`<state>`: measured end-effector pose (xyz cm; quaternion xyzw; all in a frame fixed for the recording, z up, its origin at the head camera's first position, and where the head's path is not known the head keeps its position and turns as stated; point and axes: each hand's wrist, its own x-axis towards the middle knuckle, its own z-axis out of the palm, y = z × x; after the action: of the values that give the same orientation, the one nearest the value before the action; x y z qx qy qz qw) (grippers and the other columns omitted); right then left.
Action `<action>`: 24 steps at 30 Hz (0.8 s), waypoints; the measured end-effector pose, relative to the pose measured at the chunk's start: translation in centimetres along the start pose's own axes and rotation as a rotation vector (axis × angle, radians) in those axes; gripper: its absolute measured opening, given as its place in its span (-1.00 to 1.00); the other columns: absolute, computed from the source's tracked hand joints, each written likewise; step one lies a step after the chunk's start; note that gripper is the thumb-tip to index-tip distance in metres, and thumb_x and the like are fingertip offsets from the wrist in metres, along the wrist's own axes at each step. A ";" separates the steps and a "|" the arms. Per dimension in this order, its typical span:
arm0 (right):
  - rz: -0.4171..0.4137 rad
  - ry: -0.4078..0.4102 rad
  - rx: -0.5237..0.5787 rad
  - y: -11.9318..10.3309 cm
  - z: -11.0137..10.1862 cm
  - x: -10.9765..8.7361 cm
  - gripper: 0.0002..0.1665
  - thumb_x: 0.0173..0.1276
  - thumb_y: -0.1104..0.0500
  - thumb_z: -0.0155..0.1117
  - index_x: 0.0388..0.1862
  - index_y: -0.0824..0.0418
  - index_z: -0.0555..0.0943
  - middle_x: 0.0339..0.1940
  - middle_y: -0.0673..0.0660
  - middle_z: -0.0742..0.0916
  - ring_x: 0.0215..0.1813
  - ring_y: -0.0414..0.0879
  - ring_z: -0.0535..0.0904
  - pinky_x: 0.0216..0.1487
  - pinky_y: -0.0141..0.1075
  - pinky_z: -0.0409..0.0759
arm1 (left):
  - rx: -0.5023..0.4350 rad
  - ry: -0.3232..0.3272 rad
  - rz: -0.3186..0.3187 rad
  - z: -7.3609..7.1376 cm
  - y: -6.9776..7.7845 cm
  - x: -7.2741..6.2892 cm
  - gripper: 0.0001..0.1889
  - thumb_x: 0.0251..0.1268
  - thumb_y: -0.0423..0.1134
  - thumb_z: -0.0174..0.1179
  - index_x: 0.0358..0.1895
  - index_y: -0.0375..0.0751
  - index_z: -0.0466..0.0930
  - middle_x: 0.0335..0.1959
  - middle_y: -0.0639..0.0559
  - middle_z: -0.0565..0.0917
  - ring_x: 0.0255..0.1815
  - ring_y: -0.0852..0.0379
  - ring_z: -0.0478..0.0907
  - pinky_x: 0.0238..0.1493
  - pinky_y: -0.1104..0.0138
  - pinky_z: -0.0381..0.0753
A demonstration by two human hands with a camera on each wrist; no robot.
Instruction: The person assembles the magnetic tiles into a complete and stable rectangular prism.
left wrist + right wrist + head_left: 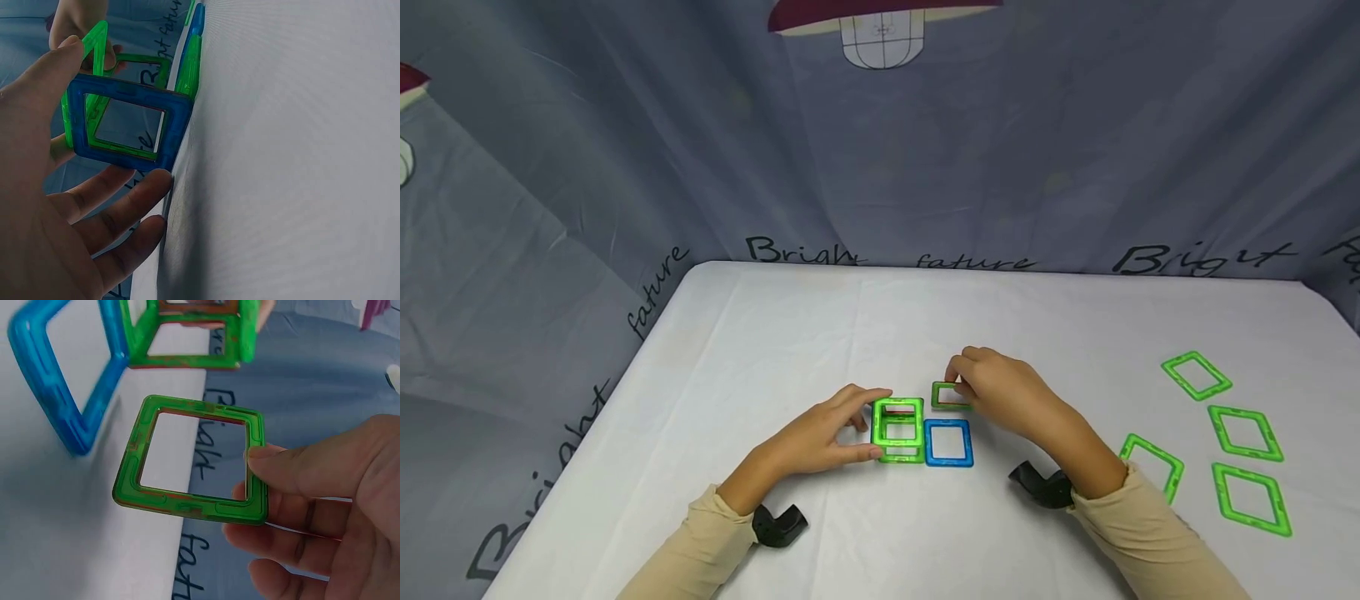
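near the centre of the head frame, the left hand gripped a small box of magnetic frame tiles between thumb and forefinger, its other fingers spread in the left wrist view. that view showed a blue side tile on the box, with green ones around it. just right of the box, a blue tile lay flat against its base. above that blue tile, the right hand pinched a green tile by one edge, thumb against fingers, apart from the box. four loose green tiles lay toward the right of the frame, one partly behind the right forearm, on the white tabletop.
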<state>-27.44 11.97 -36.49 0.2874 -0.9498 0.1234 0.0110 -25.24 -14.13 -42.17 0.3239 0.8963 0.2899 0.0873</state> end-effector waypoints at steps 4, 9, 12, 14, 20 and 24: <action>-0.017 -0.021 -0.016 -0.4 0.6 0.2 -0.91 0.17 0.30 0.27 -0.35 0.14 0.60 -0.42 -0.04 0.60 -0.34 -0.18 0.49 -0.41 -0.37 0.47 | 0.007 0.001 0.005 0.1 -0.1 0.0 -0.29 0.14 0.14 0.17 0.34 0.08 0.16 -0.09 0.19 0.41 -0.17 0.32 0.47 -0.18 0.37 0.43; -0.025 -0.024 -0.027 -0.8 1.1 0.3 -0.93 0.16 0.28 0.28 -0.36 0.14 0.59 -0.42 -0.03 0.59 -0.34 -0.20 0.49 -0.40 -0.37 0.48 | 0.011 0.004 0.015 0.1 -0.2 0.1 -0.29 0.13 0.14 0.17 0.34 0.06 0.16 -0.11 0.16 0.42 -0.19 0.31 0.48 -0.20 0.38 0.42; -0.027 -0.023 -0.029 -0.8 1.2 0.2 -0.93 0.16 0.28 0.29 -0.37 0.14 0.60 -0.43 -0.02 0.60 -0.36 -0.20 0.50 -0.40 -0.36 0.49 | 0.009 0.006 0.016 0.1 -0.2 0.1 -0.29 0.13 0.14 0.17 0.34 0.06 0.16 -0.11 0.17 0.42 -0.19 0.31 0.48 -0.20 0.38 0.42; -0.027 -0.028 -0.026 -0.9 1.1 0.2 -0.92 0.16 0.29 0.29 -0.36 0.15 0.60 -0.43 -0.01 0.60 -0.37 -0.20 0.49 -0.39 -0.36 0.49 | 0.007 0.006 0.016 0.1 -0.2 0.1 -0.29 0.14 0.14 0.16 0.34 0.06 0.16 -0.12 0.18 0.42 -0.19 0.31 0.48 -0.19 0.37 0.42; -0.021 -0.049 -0.009 -0.8 1.1 0.3 -0.92 0.18 0.30 0.27 -0.36 0.14 0.59 -0.44 -0.01 0.60 -0.41 -0.21 0.48 -0.40 -0.36 0.48 | 0.006 0.005 0.011 0.1 -0.1 0.1 -0.29 0.13 0.15 0.16 0.34 0.07 0.16 -0.11 0.20 0.41 -0.19 0.32 0.48 -0.18 0.36 0.43; -0.025 -0.068 -0.003 -0.8 1.1 0.2 -0.92 0.18 0.30 0.26 -0.36 0.14 0.59 -0.44 -0.01 0.60 -0.41 -0.21 0.47 -0.39 -0.35 0.48 | 0.009 0.007 0.012 0.1 -0.1 0.1 -0.29 0.13 0.15 0.16 0.34 0.06 0.16 -0.11 0.21 0.41 -0.19 0.31 0.48 -0.18 0.37 0.43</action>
<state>-27.15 10.98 -37.32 0.3032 -0.9461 0.1121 -0.0193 -25.32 -14.07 -42.35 0.3288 0.8958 0.2877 0.0811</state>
